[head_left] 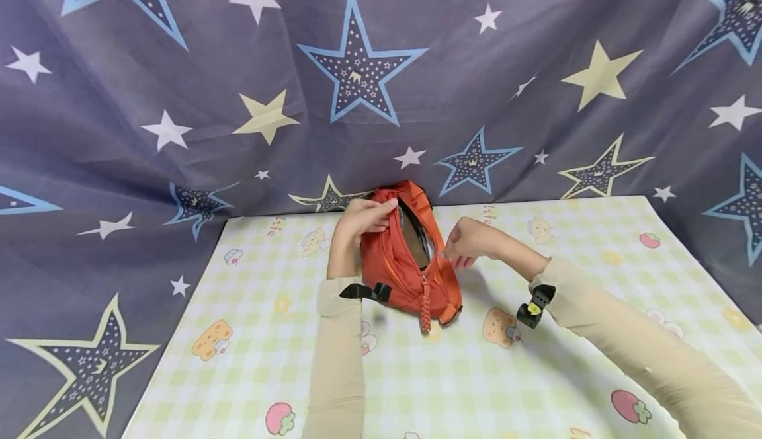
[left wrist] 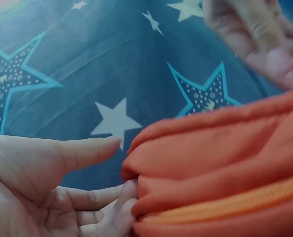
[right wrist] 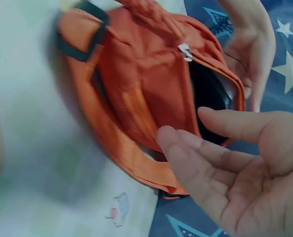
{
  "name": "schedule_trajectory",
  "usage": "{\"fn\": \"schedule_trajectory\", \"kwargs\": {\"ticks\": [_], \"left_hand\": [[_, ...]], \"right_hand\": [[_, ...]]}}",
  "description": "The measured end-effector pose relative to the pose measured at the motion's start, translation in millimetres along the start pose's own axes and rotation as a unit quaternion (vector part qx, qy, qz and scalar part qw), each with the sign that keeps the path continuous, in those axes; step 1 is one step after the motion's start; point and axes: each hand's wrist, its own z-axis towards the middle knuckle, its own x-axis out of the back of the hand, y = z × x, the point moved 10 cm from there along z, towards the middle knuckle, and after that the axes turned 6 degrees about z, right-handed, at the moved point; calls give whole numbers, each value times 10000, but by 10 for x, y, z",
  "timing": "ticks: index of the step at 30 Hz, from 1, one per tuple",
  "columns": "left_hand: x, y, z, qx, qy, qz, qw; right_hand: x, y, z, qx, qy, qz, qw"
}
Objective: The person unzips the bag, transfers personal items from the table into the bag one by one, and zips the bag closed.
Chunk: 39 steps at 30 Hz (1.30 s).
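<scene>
A red-orange waist bag [head_left: 381,260] stands tilted on the table against the backdrop, its main zipper undone. The gaping mouth shows a brown and dark inside; a braided pull [head_left: 425,307] hangs from the zipper's near end. My left hand [head_left: 363,219] holds the bag's left end, thumb near the upper edge; in the left wrist view the fingertips [left wrist: 128,195] press into the fabric. At the right side of the mouth is my right hand [head_left: 470,240]. In the right wrist view its thumb and forefinger [right wrist: 167,134] stand apart, overlapping the opening's edge.
A checked tablecloth [head_left: 250,386] with printed bears and strawberries covers the table. Behind it hangs a dark cloth [head_left: 214,49] with stars. The bag's orange strap [right wrist: 106,133] with a black buckle [right wrist: 89,32] lies along its side. Both wrists wear black camera straps.
</scene>
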Motion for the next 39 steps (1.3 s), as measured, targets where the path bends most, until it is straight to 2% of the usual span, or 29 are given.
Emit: {"fn": "schedule_trajectory", "kwargs": {"ticks": [2,4,7,10,13,15,17,21,25,27,33,39], "left_hand": [[107,49,35,-91,274,-25,9996],[217,126,73,-217,601,162,9978],[353,265,130,-416,1041,890,9897],[396,354,213,-474,1199,1787,9754],[363,387,316,-535,1106,2444,9619],[318,379,382,-621,984,2615,9582],[271,352,437,-696,854,2627,9586],[194,286,531,-802,556,2339,9673],[121,238,575,-725,246,2123,9742],[96,213,583,-625,161,2155,9744],[97,149,610,-354,170,2556,9660],[125,142,615,-387,317,2756,9600]], "right_hand": [[-50,8,-22,143,-94,-117,9998],[-97,0,-47,317,-164,-198,9992],[-159,-35,-88,567,-244,-435,9971],[-210,-54,-114,666,-303,-713,9948],[-260,-53,-121,694,-340,-956,9924],[-305,-46,-126,699,-372,-1033,9915],[-345,-35,-135,699,-326,-1078,9912],[-408,-3,-162,593,-88,-1012,9931],[-482,10,-175,557,71,-1014,9933],[-521,10,-176,554,109,-1033,9930],[-544,10,-190,561,534,-995,9920],[-526,29,-216,760,918,-891,9889]]}}
